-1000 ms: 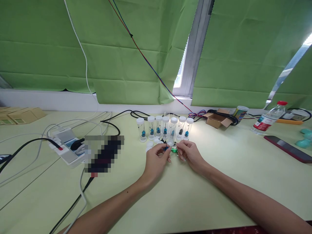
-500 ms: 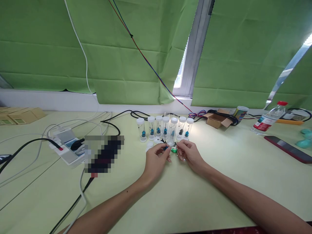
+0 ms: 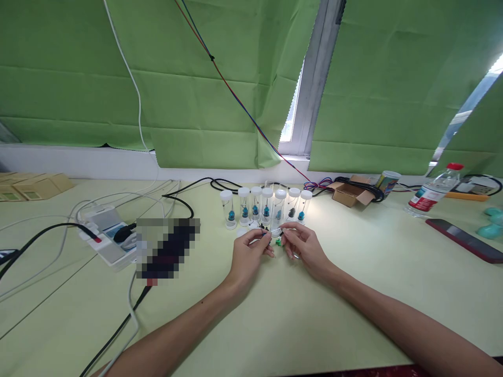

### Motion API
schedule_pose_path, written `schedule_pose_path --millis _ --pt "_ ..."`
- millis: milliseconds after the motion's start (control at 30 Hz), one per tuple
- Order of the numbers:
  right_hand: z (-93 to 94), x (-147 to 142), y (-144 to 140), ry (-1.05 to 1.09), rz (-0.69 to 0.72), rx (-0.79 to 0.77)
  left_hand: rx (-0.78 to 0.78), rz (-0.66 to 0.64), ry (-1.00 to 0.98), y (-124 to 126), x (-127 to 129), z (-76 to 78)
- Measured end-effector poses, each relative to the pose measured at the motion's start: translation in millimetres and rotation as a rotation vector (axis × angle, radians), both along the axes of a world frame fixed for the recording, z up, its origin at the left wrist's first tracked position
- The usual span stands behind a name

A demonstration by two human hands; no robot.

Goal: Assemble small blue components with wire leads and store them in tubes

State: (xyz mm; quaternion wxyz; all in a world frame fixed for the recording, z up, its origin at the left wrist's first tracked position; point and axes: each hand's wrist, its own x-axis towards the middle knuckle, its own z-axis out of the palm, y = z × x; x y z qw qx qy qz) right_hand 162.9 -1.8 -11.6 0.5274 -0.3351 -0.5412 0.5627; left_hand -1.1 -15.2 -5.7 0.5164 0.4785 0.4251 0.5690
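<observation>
My left hand [image 3: 249, 256] is closed in a pinch on a small dark piece [image 3: 269, 242], too small to name and mostly behind the fingertips. Across a narrow gap, my right hand [image 3: 305, 247] pinches a thin, dark and silvery piece [image 3: 280, 231] whose kind I cannot make out. A small bright green part [image 3: 279, 242] shows just below and between the fingertips; whether it is held or lies on the table I cannot tell. Directly behind the hands, several clear tubes with white caps [image 3: 244, 207] stand upright in a row, most with a blue piece inside.
Cables and a white box [image 3: 106, 230] lie on the left of the table [image 3: 314, 324]. Black cable coils and an open cardboard box [image 3: 349, 195] are at the back right. A bottle with a red cap [image 3: 434, 191] and a dark red phone [image 3: 463, 240] are farther right.
Both hands stay close together. My left fingertips have shifted slightly left, and the blue piece seen at them is now mostly hidden. The green part shows less, and a thin silvery piece appears at my right fingertips.
</observation>
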Motion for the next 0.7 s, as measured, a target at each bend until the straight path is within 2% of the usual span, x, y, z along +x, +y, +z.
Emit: schedule_pose_path --millis 367,700 --pt "-1.3 0.4 0.2 -0.007 -0.028 0.003 0.032 -0.014 0.077 -4.3 1.5 3.2" --pt "2.5 -1.0 -0.3 -0.006 -0.065 -0.036 0.080 -0.019 0.175 -3.9 1.9 -0.3"
